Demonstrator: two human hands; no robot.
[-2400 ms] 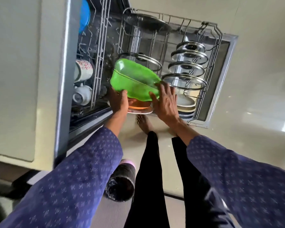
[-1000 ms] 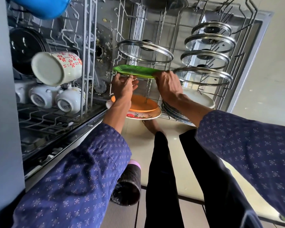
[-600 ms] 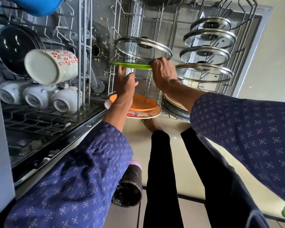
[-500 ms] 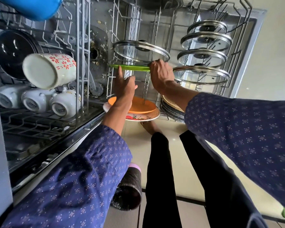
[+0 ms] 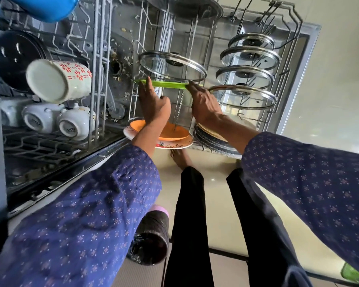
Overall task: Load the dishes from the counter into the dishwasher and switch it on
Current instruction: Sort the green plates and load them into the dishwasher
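Pale floor tiles (image 5: pixel 330 112) surround an open dishwasher whose lower rack (image 5: pixel 286 65) is pulled out. Standing on edge among the rack's prongs is a green plate (image 5: pixel 170 84), just in front of a glass lid (image 5: pixel 172 66). Left hand (image 5: pixel 153 104) rests straight fingers against the plate's left rim; right hand (image 5: pixel 203 104) pinches its right rim. An orange plate (image 5: pixel 174 132) stands nearer.

One camera only, worn on my head, tipped steeply down and forward over my own arms and legs. It sits close to the pulled-out lower rack (image 5: pixel 286 59) of the dishwasher, whose open tub fills the upper left, while the floor (image 5: pixel 216 168) runs beneath my feet at centre. The wide lens bends the edges.
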